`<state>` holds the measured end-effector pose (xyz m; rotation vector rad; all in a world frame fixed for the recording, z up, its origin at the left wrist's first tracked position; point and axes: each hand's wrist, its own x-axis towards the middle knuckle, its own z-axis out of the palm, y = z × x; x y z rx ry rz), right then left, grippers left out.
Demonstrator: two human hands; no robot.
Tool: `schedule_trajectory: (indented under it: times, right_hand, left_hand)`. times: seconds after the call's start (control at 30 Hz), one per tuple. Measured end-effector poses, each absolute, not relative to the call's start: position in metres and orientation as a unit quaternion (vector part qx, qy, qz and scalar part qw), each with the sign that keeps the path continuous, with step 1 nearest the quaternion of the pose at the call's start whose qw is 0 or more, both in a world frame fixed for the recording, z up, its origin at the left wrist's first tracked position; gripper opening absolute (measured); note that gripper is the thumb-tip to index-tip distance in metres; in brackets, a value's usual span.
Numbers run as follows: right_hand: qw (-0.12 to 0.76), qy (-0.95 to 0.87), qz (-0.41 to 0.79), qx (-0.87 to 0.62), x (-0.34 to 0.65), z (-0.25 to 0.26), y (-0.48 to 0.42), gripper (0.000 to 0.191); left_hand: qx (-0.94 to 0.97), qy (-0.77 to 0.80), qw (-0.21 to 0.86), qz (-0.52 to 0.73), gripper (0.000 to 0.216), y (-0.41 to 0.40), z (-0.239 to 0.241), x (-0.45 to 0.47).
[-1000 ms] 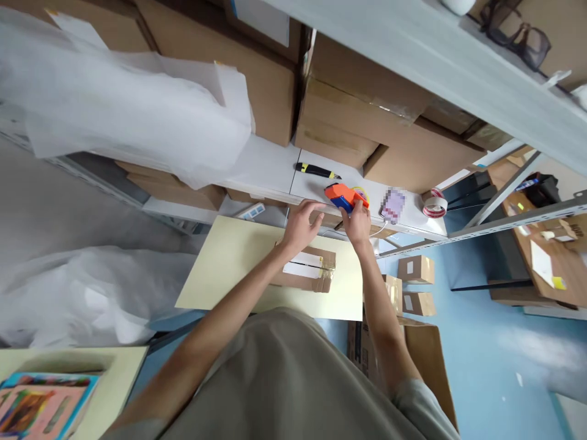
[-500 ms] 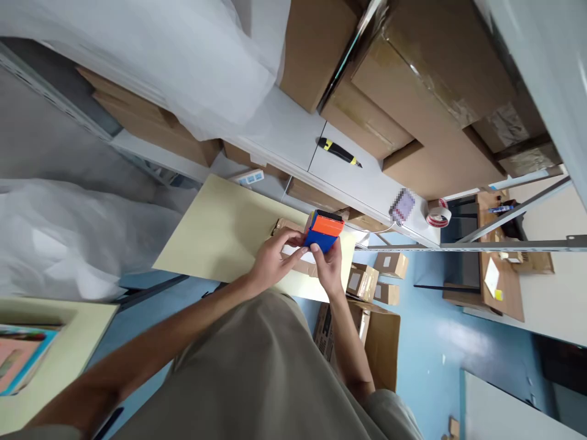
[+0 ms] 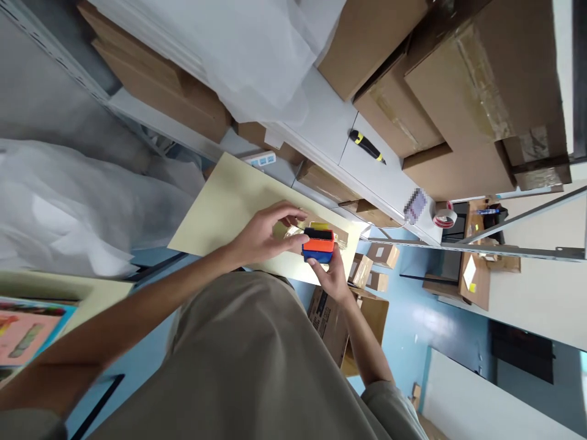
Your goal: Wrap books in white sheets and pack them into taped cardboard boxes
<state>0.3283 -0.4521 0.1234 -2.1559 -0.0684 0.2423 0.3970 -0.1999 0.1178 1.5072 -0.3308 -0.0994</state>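
Observation:
My right hand [image 3: 333, 278] is closed around a blue and orange tape dispenser [image 3: 318, 244], with the thumb on its near blue side. A black strip and a bit of yellow show along its top. From the left comes my left hand [image 3: 270, 232], its fingers curved and apart from the thumb. That thumb tip reaches the left end of the dispenser; whether it presses on it I cannot tell. Beneath both hands a cardboard box [image 3: 340, 234] with shiny clear tape lies on the pale yellow board [image 3: 229, 201], partly hidden by the hands.
On the grey shelf [image 3: 330, 131] ahead lie a black and yellow utility knife [image 3: 367, 145] and a tape roll [image 3: 444, 215]. Large cartons [image 3: 463, 110] stand behind them. White plastic sheeting [image 3: 77, 214] bulges at the left. Small boxes [image 3: 384, 254] sit on the blue floor at the right.
The dispenser has been turned, so its black strip and orange side face up more. My left hand has drawn back left and its fingers have opened. The view has shifted.

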Motion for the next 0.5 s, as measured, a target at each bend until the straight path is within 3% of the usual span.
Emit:
schedule_trajectory:
  times: [0.27, 0.5]
  right_hand:
    - [0.392, -0.053, 0.144, -0.907, 0.318, 0.135, -0.430, 0.052]
    - [0.352, -0.069, 0.172, -0.918, 0.315, 0.151, -0.415, 0.050]
  left_hand:
    - [0.645, -0.195, 0.725, -0.144, 0.036, -0.161, 0.122, 0.405]
    - [0.641, -0.187, 0.729, -0.153, 0.035, -0.140, 0.114, 0.401]
